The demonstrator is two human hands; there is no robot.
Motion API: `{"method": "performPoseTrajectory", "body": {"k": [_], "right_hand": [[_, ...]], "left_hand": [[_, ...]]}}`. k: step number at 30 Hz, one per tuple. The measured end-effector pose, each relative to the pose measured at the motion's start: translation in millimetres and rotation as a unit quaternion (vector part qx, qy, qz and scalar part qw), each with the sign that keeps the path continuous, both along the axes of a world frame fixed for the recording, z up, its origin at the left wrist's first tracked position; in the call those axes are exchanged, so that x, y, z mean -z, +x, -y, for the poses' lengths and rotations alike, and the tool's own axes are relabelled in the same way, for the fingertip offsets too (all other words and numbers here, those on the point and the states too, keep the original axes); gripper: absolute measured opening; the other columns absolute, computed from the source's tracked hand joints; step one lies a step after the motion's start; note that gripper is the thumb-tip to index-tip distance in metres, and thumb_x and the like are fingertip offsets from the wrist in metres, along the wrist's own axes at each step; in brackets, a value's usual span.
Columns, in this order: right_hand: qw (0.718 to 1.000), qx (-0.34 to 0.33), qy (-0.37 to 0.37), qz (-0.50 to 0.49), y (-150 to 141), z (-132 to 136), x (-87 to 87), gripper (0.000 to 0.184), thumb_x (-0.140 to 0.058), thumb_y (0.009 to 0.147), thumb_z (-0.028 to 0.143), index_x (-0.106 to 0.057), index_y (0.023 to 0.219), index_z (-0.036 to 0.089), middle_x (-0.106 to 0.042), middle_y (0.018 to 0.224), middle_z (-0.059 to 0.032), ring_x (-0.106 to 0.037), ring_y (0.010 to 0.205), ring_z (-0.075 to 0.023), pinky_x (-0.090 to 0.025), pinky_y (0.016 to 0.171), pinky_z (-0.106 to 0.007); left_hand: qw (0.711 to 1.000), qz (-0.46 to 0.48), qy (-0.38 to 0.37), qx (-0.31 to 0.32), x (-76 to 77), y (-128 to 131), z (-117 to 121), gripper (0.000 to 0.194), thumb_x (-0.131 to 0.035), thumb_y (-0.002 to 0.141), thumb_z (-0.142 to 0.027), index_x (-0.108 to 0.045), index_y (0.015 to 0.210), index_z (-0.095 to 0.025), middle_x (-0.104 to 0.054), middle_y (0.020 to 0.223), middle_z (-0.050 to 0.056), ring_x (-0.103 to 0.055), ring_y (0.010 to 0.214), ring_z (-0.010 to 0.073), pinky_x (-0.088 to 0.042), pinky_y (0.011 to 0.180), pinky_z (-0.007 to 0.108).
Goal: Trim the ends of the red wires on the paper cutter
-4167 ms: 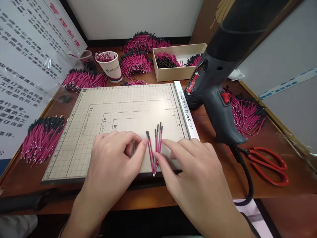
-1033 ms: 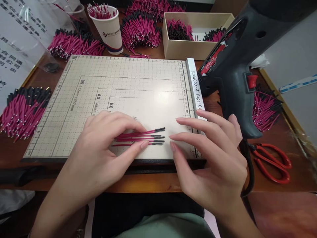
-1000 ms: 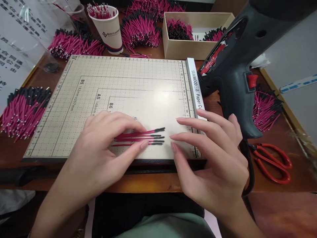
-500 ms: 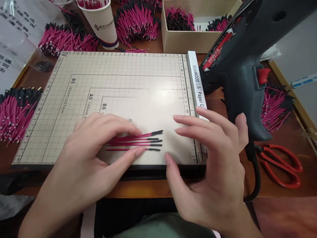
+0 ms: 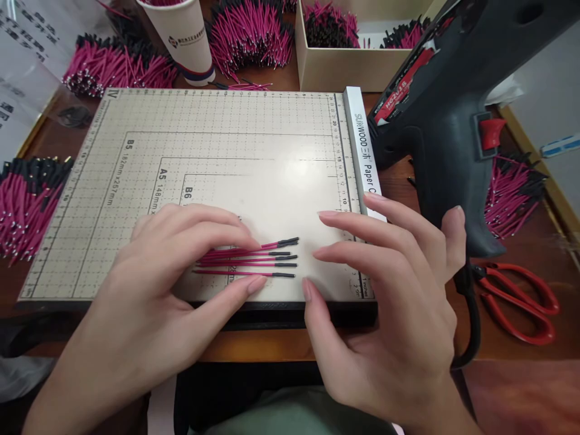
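Note:
Several pink wires [image 5: 258,261] with black sleeves on their right ends lie side by side on the beige paper cutter [image 5: 212,145]. My left hand [image 5: 167,290] rests over their left part, thumb at the near side and forefinger at the far side, with the wires loose between. Its curled fingers hide some of their length. Just right of the black ends is my right hand [image 5: 385,302], fingers spread and holding nothing. The thumb and forefinger of that hand are apart, close to the sleeved tips but not touching them.
A black heat gun [image 5: 444,127] stands at the right, its cord running down past red-handled scissors [image 5: 521,302]. Behind the cutter are a paper cup [image 5: 185,42], an open box [image 5: 353,69] and a wire pile [image 5: 251,36]. More wires [image 5: 27,205] lie at the left.
The nearest wire has shifted slightly, its end now further right and lower. My right forefinger has dropped a little towards the board. The whole view has shifted slightly.

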State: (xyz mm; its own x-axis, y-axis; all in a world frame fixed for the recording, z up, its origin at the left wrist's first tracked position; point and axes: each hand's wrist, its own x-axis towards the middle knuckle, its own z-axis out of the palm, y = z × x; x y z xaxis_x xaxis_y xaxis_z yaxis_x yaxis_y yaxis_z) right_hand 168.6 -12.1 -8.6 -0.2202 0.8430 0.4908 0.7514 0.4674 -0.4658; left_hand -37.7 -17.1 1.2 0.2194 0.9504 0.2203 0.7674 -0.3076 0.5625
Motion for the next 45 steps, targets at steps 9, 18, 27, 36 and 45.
{"method": "performPoseTrajectory", "body": {"k": [9,18,27,36,45], "right_hand": [[1.0,-0.011,0.015,-0.011,0.4,-0.4,2.4,0.022,-0.065,0.084,0.014,-0.056,0.101,0.023,-0.074,0.117,-0.0046,-0.058,0.132,-0.0317,-0.013,0.125,-0.069],[1.0,-0.009,0.0,-0.003,1.4,-0.7,0.6,0.022,-0.068,0.083,0.015,-0.058,0.1,0.024,-0.074,0.117,-0.0046,-0.058,0.132,-0.0325,-0.012,0.126,-0.067],[1.0,-0.006,-0.002,-0.002,1.3,0.1,0.4,0.014,-0.069,0.084,0.016,-0.063,0.093,0.025,-0.074,0.116,-0.0032,-0.058,0.131,-0.0322,-0.014,0.125,-0.068],[1.0,-0.019,-0.011,0.01,3.3,-1.8,0.3,0.012,-0.068,0.088,0.017,-0.067,0.08,0.025,-0.074,0.117,-0.0011,-0.058,0.131,-0.0315,-0.014,0.124,-0.069],[0.999,-0.028,-0.023,0.019,7.2,-2.2,-2.4,0.009,-0.067,0.089,0.017,-0.069,0.084,0.025,-0.073,0.12,-0.0037,-0.058,0.132,-0.0322,-0.015,0.123,-0.071]], "left_hand": [[0.999,0.025,-0.015,-0.031,-2.4,5.8,-3.1,0.005,-0.063,0.098,-0.036,-0.068,0.097,-0.032,-0.072,0.106,-0.007,-0.066,0.1,0.0188,-0.047,0.09,0.039],[0.998,0.027,-0.036,-0.053,-2.9,7.2,-3.6,0.008,-0.066,0.096,-0.039,-0.067,0.101,-0.033,-0.072,0.103,-0.007,-0.065,0.094,0.0202,-0.046,0.085,0.041],[0.997,0.023,-0.042,-0.052,-3.6,6.3,-3.3,0.01,-0.068,0.094,-0.039,-0.067,0.102,-0.034,-0.072,0.105,-0.01,-0.065,0.095,0.0169,-0.045,0.083,0.035],[0.997,0.027,-0.042,-0.057,-3.9,5.1,-2.6,0.012,-0.07,0.093,-0.041,-0.068,0.103,-0.035,-0.073,0.106,-0.008,-0.066,0.096,0.0189,-0.047,0.084,0.037],[0.999,0.022,-0.017,-0.037,-1.4,2.6,-3.1,0.014,-0.068,0.094,-0.042,-0.067,0.102,-0.031,-0.074,0.104,-0.005,-0.067,0.094,0.021,-0.047,0.083,0.039]]}}
